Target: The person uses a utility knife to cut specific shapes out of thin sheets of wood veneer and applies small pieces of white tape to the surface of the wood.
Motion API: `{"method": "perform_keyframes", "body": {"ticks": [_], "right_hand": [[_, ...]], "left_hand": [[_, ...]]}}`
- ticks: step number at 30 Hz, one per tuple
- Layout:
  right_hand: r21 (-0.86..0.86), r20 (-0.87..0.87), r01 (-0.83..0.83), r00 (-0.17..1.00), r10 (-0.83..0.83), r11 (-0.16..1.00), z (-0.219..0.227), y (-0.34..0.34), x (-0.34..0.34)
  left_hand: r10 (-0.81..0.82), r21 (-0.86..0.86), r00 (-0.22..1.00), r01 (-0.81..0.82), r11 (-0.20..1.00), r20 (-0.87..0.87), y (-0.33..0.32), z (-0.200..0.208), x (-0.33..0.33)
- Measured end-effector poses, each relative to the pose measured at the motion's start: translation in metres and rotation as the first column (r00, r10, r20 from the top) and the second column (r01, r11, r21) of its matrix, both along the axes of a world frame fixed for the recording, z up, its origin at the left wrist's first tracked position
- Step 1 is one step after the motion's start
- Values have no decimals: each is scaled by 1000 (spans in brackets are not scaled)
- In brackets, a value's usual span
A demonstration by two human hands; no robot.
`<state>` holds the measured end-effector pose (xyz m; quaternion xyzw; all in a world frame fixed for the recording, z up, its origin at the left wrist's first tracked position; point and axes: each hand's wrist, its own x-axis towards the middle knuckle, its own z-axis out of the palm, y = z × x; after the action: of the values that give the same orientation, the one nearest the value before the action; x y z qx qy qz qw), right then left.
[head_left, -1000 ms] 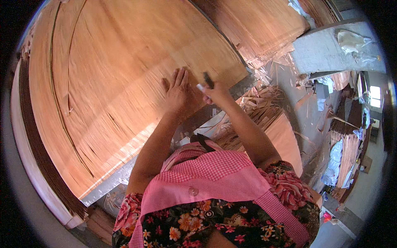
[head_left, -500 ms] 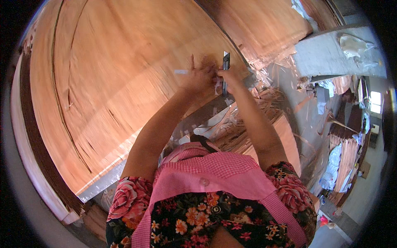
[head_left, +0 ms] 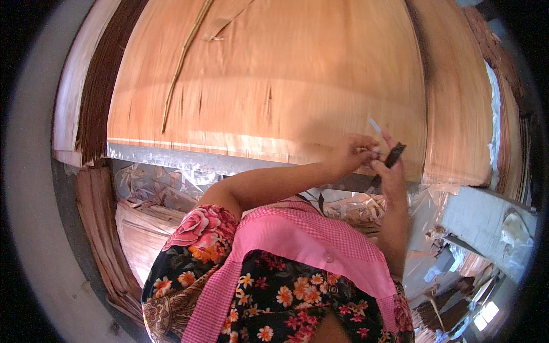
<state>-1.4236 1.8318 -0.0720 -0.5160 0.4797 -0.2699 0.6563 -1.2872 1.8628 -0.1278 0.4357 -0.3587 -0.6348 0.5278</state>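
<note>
A broad stack of thin orange-brown wood veneer sheets [head_left: 246, 86] lies before me. Over its near right part, my left hand [head_left: 355, 153] has its fingers pinched together; whatever is between them is too small to make out. Close beside it, my right hand [head_left: 393, 171] is closed around a dark utility knife [head_left: 394, 154], held at a slant. A short pale strip, perhaps tape [head_left: 374, 125], shows by the raised finger of the right hand; whether it sticks to that finger or lies on the veneer I cannot tell.
On the veneer rests a long thin wood strip [head_left: 182, 71]. A second veneer stack [head_left: 457, 103] adjoins on the right, and a darker-edged stack [head_left: 103, 86] on the left. Wood scraps [head_left: 151, 214] fill the space below the near edge. A grey-white board [head_left: 477, 220] stands at right.
My view has swung round to the right across the veneer. The left hand, spread on the sheet before, is now pinched near the right hand. The knife has tipped from upright to slanted.
</note>
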Motion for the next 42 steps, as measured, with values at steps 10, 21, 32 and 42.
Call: {"method": "perform_keyframes", "body": {"ticks": [10,21,32,42], "right_hand": [[-219,70,-212,970,232,952,-13,59,166],[232,-100,-134,982,160,963,-51,158,313],[227,232,14,970,-68,974,-47,156,333],[118,40,39,998,-44,992,-100,108,397]], "left_hand": [[598,-385,752,-484,786,277,109,24,173],[532,-446,272,-319,836,802,172,-16,347],[203,-178,75,-260,949,976,120,-35,383],[142,20,359,-412,911,922,117,-30,384]]}}
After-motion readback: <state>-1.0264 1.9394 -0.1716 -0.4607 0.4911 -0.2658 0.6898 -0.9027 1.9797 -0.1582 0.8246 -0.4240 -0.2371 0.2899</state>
